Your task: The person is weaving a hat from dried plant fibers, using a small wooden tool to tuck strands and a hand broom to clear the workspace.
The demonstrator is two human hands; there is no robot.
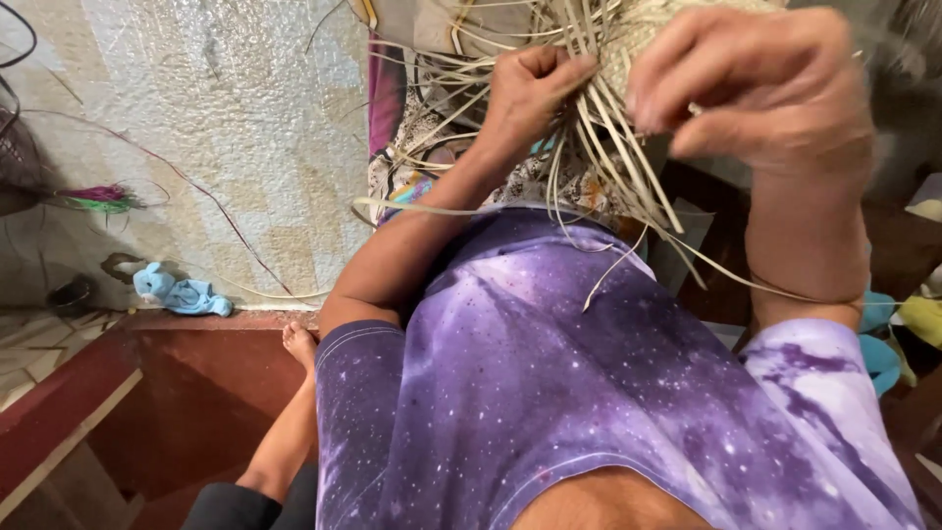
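The person's left hand [530, 93] was closed in a loose fist, fingers curled around a gathered bundle of pale straw strips [608, 147]. The right hand [756, 88] was partly curled, fingertips bent inward and pinching at individual strips close to the woven piece [643, 34]; exactly which strip it had hold of could not be made out.

The woven piece was at the top of the view, just above the purple shirt [549, 373], between the two hands. Its loose strips ran with their long axis from the woven edge down toward the shirt, fanning outward as they descended, free ends pointing at the wearer's chest. Several strips curved sideways; one long strip lay nearly level across the left forearm just above the shirt, and another trailed past the right wrist.

Left of the shirt, a bare foot [299, 344] rested on the red-brown step [177, 393]. Further left of the shirt, a small blue soft toy [182, 292] lay at the foot of the pale patterned floor covering [235, 118]. A bunch of magenta and green strands [98, 198] lay beyond the toy, well apart from the shirt.
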